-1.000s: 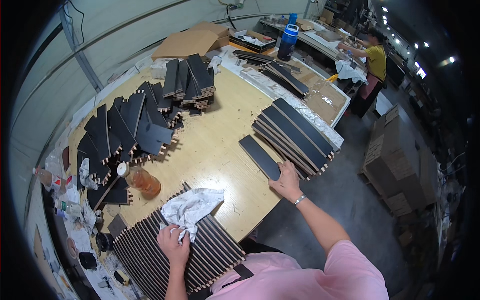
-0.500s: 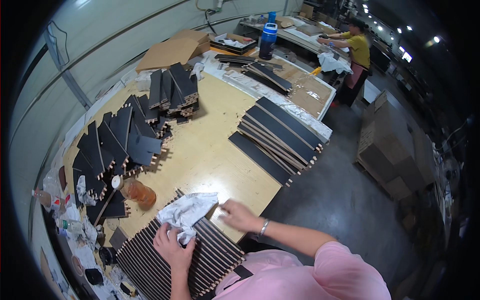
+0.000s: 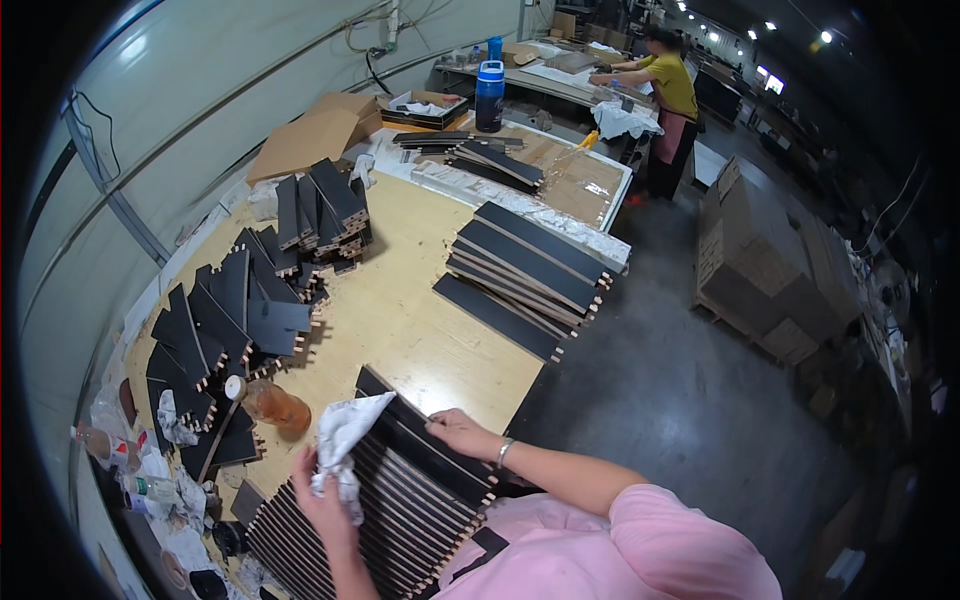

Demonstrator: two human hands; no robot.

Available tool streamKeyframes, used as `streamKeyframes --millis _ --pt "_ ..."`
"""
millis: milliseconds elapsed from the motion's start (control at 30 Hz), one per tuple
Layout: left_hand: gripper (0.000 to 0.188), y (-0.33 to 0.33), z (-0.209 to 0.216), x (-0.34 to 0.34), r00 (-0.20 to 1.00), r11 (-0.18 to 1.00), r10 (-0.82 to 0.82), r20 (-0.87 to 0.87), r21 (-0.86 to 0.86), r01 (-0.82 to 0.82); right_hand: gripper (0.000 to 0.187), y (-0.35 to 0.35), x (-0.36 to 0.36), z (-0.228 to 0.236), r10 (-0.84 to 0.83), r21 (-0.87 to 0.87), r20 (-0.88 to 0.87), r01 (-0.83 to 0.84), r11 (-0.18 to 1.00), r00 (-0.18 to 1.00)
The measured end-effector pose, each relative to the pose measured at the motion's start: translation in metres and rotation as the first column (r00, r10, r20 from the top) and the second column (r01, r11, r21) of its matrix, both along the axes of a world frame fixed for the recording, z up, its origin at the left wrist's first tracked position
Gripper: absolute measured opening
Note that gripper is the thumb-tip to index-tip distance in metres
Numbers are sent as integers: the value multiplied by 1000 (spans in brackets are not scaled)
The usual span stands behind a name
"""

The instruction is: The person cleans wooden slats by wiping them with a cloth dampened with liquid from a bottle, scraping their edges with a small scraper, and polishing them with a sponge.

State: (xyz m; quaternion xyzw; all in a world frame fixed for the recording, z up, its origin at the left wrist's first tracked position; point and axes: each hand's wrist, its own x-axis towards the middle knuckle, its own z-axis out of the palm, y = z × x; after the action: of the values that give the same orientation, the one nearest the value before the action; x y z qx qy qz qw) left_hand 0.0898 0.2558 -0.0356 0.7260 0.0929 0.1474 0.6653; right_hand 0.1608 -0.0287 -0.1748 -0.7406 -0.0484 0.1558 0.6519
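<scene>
Before me on the table stands a close row of black slats (image 3: 395,490), on edge, with pale pegs at their ends. At its far side, one or two slats lean over and show their black faces. My left hand (image 3: 327,505), at the row's left, is closed on a crumpled white cloth (image 3: 350,430) with dark smudges. The cloth hangs over the slats. My right hand (image 3: 465,435) pinches the upper edge of a leaning black slat (image 3: 425,440); its fingertips are partly hidden.
A bottle of amber liquid (image 3: 272,405) stands left of the row. Beyond it lie heaped black slats (image 3: 235,310). Another slat stack (image 3: 525,265) sits at the table's right edge. A blue jug (image 3: 489,97) stands farther back; a person in yellow (image 3: 673,85) works at another table.
My left hand has drawn the cloth left, off the far slats. My right hand has come onto a slat edge, and the far slats now tilt apart. The view has shifted slightly.
</scene>
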Motion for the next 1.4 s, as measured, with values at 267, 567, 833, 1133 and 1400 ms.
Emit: streamKeyframes --millis 267,567,833,1133,1400 --pt "59 -96 5 17 754 635 -604 257 727 261 35 -5 -46 95 75 519 -320 108 848 944" --pt "47 -113 -4 39 807 753 -463 367 643 140 48 -17 -52 112 56 577 -526 308 757 848" --pt "24 -76 24 -13 893 879 -446 -59 157 450 55 -39 -15 114 -27 603 -471 344 720 882" --pt "41 -67 28 53 896 801 -304 324 596 56 48 5 -57 141 315 622 -393 -2 783 864" --pt "26 -126 11 -22 800 755 -498 334 621 210 46 -7 -64 74 157 642 -452 199 740 878"
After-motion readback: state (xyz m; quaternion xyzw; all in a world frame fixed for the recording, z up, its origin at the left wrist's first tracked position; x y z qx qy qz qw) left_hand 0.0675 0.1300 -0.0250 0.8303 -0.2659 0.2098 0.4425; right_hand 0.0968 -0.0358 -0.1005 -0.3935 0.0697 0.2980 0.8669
